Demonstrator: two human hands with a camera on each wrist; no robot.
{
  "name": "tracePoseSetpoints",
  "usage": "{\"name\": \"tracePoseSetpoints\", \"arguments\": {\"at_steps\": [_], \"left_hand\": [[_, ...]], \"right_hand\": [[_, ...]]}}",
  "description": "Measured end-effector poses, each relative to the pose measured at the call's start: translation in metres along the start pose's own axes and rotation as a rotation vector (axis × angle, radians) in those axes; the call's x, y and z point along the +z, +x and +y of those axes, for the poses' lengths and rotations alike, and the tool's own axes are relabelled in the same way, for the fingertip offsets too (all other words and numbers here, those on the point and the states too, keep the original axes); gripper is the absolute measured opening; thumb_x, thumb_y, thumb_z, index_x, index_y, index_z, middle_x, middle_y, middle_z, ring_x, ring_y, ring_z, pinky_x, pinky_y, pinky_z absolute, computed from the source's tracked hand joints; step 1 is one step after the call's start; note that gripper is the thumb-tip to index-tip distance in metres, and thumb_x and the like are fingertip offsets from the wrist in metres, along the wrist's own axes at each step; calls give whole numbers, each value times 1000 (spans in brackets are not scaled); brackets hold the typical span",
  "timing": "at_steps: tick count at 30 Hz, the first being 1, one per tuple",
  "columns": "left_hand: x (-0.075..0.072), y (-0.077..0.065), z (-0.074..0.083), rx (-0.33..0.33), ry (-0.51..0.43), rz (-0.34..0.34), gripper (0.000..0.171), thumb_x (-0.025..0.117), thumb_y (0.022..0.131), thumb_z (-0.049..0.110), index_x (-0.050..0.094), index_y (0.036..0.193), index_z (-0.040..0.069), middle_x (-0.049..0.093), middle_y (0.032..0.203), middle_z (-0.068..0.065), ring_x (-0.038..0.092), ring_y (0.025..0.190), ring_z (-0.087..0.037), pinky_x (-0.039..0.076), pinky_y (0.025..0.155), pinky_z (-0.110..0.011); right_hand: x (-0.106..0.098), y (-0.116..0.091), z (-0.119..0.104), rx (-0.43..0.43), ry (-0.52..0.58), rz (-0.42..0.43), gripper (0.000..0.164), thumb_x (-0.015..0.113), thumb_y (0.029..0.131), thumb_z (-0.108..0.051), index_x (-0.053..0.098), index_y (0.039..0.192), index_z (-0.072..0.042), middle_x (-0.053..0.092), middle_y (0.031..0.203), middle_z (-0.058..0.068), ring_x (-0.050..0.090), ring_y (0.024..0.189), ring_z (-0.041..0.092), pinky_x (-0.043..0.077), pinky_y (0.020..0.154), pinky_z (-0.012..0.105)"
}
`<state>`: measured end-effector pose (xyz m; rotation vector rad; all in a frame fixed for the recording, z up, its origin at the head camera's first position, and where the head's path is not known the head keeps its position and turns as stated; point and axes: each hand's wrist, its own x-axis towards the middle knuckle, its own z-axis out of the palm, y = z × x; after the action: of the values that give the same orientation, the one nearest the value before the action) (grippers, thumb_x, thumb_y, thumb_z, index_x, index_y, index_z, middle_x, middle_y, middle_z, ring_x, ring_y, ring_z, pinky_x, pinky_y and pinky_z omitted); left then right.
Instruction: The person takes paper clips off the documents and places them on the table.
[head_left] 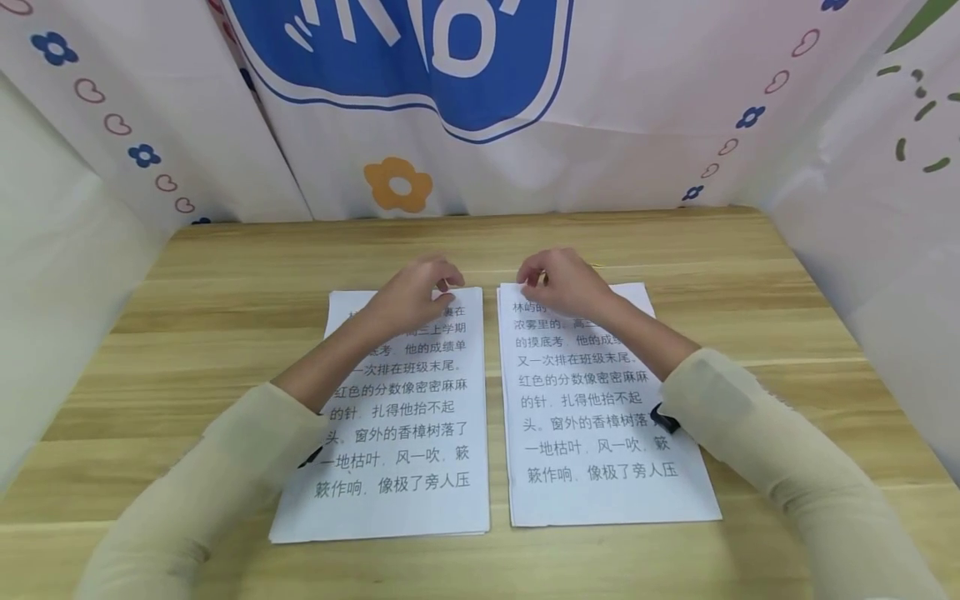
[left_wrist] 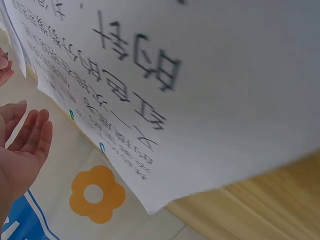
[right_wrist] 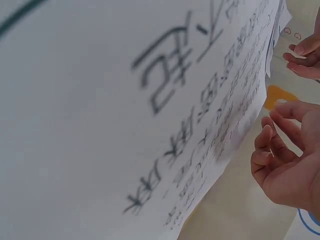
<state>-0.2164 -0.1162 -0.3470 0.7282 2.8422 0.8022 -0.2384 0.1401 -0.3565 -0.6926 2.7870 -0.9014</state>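
Two stacks of printed paper lie side by side, a left stack (head_left: pixel 405 400) and a right stack (head_left: pixel 592 392), with a narrow gap between them. My left hand (head_left: pixel 415 293) hovers at the left stack's top edge, its fingers loosely bent and nothing visible between them. Over the top of the right stack is my right hand (head_left: pixel 567 282), fingers curved, thumb and index apart, with no object seen in them. In the left wrist view the left hand (left_wrist: pixel 25 145) shows relaxed fingers clear of the paper. The right wrist view shows the right hand (right_wrist: pixel 290 155) beside the sheet's edge.
Both stacks lie on a wooden table (head_left: pixel 225 275) with white printed cloth (head_left: pixel 600 167) behind it. Small green (left_wrist: pixel 71 115) and blue (left_wrist: pixel 102 147) curved bits show at the left stack's far edge. A thin yellow bit (head_left: pixel 596 266) lies behind the right hand.
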Motion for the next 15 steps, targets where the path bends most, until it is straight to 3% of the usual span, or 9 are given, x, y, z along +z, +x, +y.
{"name": "tracePoseSetpoints", "arguments": {"at_steps": [6, 15], "left_hand": [[-5, -13, -11, -34, 36, 16, 25, 67, 95, -2, 70, 121, -2, 67, 120, -15, 63, 112, -29, 54, 100, -42], [-16, -31, -31, -96, 77, 41, 28, 67, 95, -2, 69, 123, -2, 66, 128, -17, 61, 123, -36, 49, 107, -50]], "right_hand": [[6, 7, -10, -29, -24, -23, 21, 69, 95, -10, 76, 114, -5, 69, 95, 8, 57, 78, 21, 46, 67, 30], [17, 20, -25, -39, -55, -67, 24, 71, 96, -12, 75, 119, -5, 72, 105, 8, 63, 95, 23, 51, 85, 35]]}}
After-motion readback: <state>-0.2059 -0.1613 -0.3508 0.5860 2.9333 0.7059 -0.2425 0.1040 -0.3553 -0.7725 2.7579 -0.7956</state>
